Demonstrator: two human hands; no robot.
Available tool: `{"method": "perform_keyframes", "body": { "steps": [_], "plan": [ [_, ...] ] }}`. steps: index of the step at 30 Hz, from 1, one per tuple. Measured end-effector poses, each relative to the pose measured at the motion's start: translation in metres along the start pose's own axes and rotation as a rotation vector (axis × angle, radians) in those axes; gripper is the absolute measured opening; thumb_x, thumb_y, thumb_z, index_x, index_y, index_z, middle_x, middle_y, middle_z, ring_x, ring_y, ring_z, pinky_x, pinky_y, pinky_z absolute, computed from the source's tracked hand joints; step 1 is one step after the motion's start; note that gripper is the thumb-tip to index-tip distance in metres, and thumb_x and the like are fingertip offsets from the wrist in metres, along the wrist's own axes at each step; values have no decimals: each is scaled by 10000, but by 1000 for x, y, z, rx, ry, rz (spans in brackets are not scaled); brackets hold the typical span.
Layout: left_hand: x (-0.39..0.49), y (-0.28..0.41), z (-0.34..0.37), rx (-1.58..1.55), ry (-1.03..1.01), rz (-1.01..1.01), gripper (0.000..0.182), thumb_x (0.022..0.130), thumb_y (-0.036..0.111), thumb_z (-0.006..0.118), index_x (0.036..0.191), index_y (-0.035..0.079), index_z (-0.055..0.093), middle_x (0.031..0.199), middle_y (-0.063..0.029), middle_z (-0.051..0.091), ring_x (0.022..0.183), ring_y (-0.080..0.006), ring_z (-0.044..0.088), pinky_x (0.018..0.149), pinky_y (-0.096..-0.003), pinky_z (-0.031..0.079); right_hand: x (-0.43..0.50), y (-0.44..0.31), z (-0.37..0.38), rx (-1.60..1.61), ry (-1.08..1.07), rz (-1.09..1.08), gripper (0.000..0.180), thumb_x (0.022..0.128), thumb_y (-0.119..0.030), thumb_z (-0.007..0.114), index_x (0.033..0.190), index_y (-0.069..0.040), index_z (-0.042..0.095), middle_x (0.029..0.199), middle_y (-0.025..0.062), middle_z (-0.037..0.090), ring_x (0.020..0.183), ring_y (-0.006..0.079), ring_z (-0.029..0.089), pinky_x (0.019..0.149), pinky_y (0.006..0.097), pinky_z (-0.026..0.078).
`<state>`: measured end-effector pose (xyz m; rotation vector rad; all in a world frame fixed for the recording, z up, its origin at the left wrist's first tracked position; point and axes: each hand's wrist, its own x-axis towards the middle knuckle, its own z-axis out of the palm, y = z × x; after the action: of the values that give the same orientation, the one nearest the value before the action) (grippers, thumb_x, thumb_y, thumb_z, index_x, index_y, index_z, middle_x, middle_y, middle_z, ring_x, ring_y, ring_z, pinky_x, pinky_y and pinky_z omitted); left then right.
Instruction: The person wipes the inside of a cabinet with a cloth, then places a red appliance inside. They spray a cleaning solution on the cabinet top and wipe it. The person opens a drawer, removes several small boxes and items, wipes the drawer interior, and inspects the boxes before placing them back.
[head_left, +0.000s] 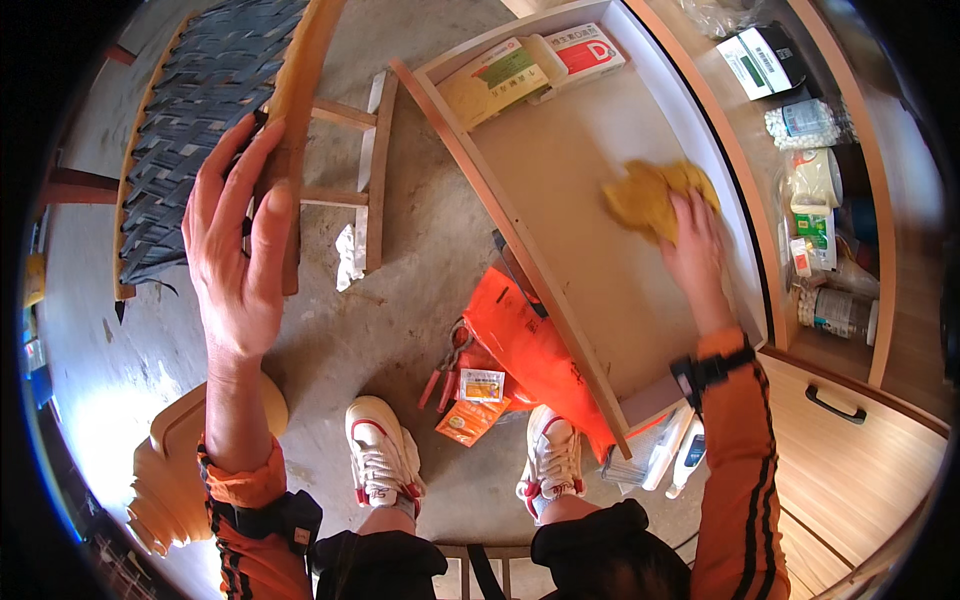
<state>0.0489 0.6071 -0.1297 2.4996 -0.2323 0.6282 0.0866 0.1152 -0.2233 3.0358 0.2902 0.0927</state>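
Observation:
My right hand grips a crumpled yellow cloth against the bottom of a pulled-out wooden drawer, near its inner side wall. Blur on the cloth suggests motion. Two medicine boxes, a yellow-green carton and a red-white carton, lie at the drawer's far end. Fingers apart, my left hand rests at the wooden frame of a stool with a dark woven seat. It appears to touch the frame without a closed grip; part of the contact is hidden.
Right of the drawer, a cabinet compartment holds bottles and packets. Below it is a cabinet front with a black handle. An orange-red plastic bag, pliers-like tool, sachets and thermometer-like devices lie on the concrete floor.

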Motion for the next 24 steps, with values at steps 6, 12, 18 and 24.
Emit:
{"method": "perform_keyframes", "body": {
  "steps": [6, 12, 18, 24],
  "plan": [
    [-1, 4, 0, 88, 11, 11, 434, 960, 367, 488, 1296, 125, 616, 1357, -139, 538, 1207, -306, 524, 1070, -428, 321, -125, 27, -20, 50, -197, 277, 686, 758, -122, 756, 1360, -94, 429, 1444, 250, 402, 1330, 412, 404, 1079, 483, 366],
    [1, 2, 0, 69, 3, 43, 441, 954, 334, 468, 1296, 95, 609, 1348, -150, 539, 1226, -314, 515, 1056, -418, 343, -75, 4, -1, 41, 45, 67, 681, 794, -106, 733, 1394, -86, 411, 1455, 224, 391, 1322, 422, 400, 1066, 463, 381],
    [3, -2, 2, 55, -13, 53, 463, 983, 363, 417, 1312, 97, 606, 1388, -138, 515, 1227, -298, 532, 1053, -420, 381, 20, -6, 8, 76, 105, -81, 703, 768, -74, 737, 1385, -118, 404, 1469, 203, 386, 1322, 395, 416, 1060, 455, 394],
    [1, -7, 1, 86, -31, 66, 429, 998, 320, 422, 1323, 103, 600, 1398, -121, 522, 1262, -275, 524, 1079, -400, 376, -74, 34, -4, -39, -95, 134, 700, 742, -50, 731, 1358, -115, 404, 1438, 183, 434, 1284, 396, 459, 1019, 456, 430]
  ]
}}
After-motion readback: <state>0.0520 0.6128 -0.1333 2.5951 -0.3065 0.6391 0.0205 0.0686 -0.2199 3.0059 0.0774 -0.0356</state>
